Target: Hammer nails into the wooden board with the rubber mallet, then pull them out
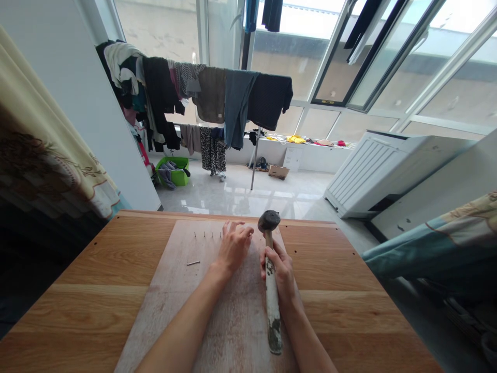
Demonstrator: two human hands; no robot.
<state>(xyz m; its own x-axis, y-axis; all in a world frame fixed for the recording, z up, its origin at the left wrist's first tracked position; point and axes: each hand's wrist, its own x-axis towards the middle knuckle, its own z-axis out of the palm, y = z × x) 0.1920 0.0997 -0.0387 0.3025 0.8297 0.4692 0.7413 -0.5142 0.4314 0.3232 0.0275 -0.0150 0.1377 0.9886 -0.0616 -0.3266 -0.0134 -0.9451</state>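
Observation:
My right hand (pixel 282 267) is wrapped round the pale, worn handle of a mallet (pixel 269 221), whose dark head points up and away from me. Beside it, my left hand (pixel 234 243) rests over the far part of a whitish wooden board (pixel 166 305). Its fingertips are bent together on the right side, and whatever they pinch is too small to make out. Left of that hand, several nails (pixel 204 234) stand upright in a row in the board. Nearer to me a loose nail (pixel 193 263) lies flat, with a few small dark holes below it.
The board lies on a brown wooden table (pixel 349 305). Beyond the table's far edge are a tiled floor, a clothes rack hung with laundry (pixel 236 98) and a green basin (pixel 180 176). Curtains hang at left and right, and a white washing machine (pixel 373 166) stands at the right.

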